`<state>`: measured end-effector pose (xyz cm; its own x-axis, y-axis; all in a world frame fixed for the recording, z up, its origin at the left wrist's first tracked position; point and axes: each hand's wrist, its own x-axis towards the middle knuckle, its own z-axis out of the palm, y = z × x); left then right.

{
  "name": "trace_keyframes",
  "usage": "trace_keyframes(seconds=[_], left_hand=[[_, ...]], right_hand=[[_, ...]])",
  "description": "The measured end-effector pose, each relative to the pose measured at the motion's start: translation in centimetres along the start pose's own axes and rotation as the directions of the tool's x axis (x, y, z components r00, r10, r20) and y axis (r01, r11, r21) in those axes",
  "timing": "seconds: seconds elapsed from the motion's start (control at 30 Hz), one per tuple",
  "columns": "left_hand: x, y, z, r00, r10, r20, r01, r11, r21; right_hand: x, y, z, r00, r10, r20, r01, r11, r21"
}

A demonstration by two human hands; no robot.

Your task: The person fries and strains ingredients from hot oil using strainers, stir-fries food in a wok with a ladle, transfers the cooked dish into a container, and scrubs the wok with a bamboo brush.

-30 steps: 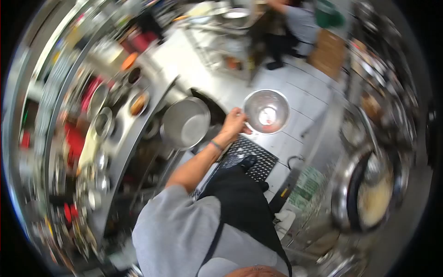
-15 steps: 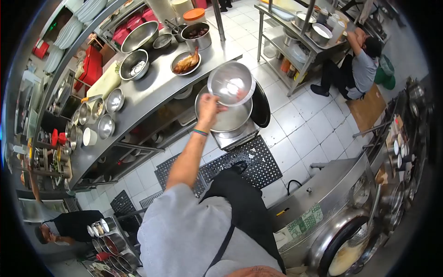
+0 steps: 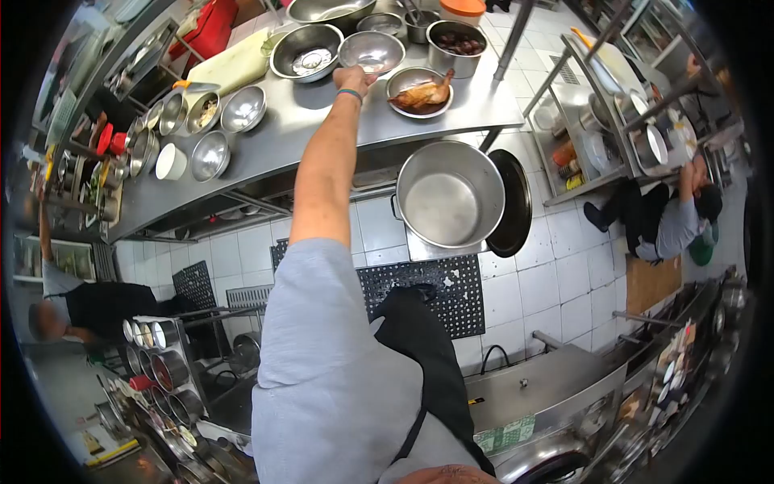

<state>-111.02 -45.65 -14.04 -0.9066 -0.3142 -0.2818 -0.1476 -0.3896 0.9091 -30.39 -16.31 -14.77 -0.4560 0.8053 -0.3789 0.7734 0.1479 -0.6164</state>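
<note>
My left hand (image 3: 353, 78) reaches out over the steel counter, fingers closed on the near rim of a shiny metal bowl (image 3: 372, 52). I cannot tell whether this bowl rests on the counter or is just above it. To its right, a bowl holds a browned cooked chicken (image 3: 422, 96). A wider metal bowl (image 3: 307, 52) stands on the left. Below the counter edge is a large stockpot (image 3: 450, 194) with a little cloudy liquid at the bottom. My right hand is out of view.
Several small metal bowls (image 3: 243, 109) and a white tub (image 3: 171, 162) line the counter (image 3: 282, 149). A dark round lid (image 3: 513, 211) leans by the stockpot. One co-worker (image 3: 681, 214) sits at the right; another (image 3: 89, 302) is at the left. Perforated mats (image 3: 459, 302) cover some floor.
My left hand has carried the metal bowl from over the stockpot to the counter, left of the chicken. The view has shifted, and the stockpot's inside now shows fully.
</note>
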Motion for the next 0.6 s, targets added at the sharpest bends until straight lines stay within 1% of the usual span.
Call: trace_keyframes(seconds=[0.03, 0.1, 0.17, 0.27, 0.3, 0.33, 0.37, 0.43, 0.47, 0.5, 0.53, 0.6], left_hand=[[0.7, -0.4, 0.1, 1.000, 0.007, -0.005, -0.007, 1.000, -0.007], [3.6, -2.3, -0.1, 0.995, -0.100, 0.010, 0.100, 0.991, -0.090], [2.3, -2.0, -1.4, 0.989, -0.144, 0.042, 0.147, 0.987, -0.070], [1.4, -2.5, -5.5, 0.991, 0.030, -0.131, -0.023, 0.998, 0.051], [1.1, -2.5, -7.0, 0.950, 0.083, -0.300, -0.058, 0.994, 0.089], [1.6, -2.2, -8.9, 0.879, 0.137, -0.457, -0.086, 0.988, 0.131], [5.5, -3.8, -12.8, 0.844, 0.179, -0.505, -0.085, 0.975, 0.204], [4.2, 1.1, -17.3, 0.802, 0.071, -0.593, -0.036, 0.997, 0.070], [3.9, 3.7, -18.5, 0.730, -0.022, -0.683, -0.063, 0.993, -0.099], [1.8, 7.2, -18.8, 0.677, -0.118, -0.727, -0.060, 0.975, -0.215], [3.2, 8.3, -21.1, 0.649, -0.217, -0.729, -0.026, 0.952, -0.306], [7.3, 7.3, -26.6, 0.788, -0.146, -0.598, -0.001, 0.971, -0.238]], right_hand=[[0.7, -1.0, 0.5, 1.000, -0.011, 0.018, 0.011, 1.000, -0.009], [1.6, -2.9, 1.7, 0.998, -0.033, 0.059, 0.035, 0.999, -0.021], [3.0, -4.5, 2.4, 0.993, -0.051, 0.106, 0.054, 0.998, -0.030], [4.4, -6.8, 3.9, 0.984, -0.072, 0.165, 0.079, 0.996, -0.039], [4.7, -7.5, 4.3, 0.981, -0.075, 0.181, 0.084, 0.996, -0.042], [5.0, -8.3, 4.8, 0.977, -0.082, 0.196, 0.091, 0.995, -0.041], [5.8, -8.8, 5.0, 0.974, -0.087, 0.208, 0.099, 0.994, -0.047], [6.5, -10.1, 6.2, 0.967, -0.095, 0.235, 0.110, 0.993, -0.051], [6.8, -10.6, 6.8, 0.964, -0.096, 0.247, 0.111, 0.993, -0.047], [7.2, -11.3, 7.2, 0.963, -0.095, 0.253, 0.111, 0.993, -0.050], [7.1, -11.8, 8.0, 0.960, -0.097, 0.263, 0.114, 0.992, -0.051], [8.2, -12.6, 8.6, 0.954, -0.095, 0.284, 0.117, 0.991, -0.062]])
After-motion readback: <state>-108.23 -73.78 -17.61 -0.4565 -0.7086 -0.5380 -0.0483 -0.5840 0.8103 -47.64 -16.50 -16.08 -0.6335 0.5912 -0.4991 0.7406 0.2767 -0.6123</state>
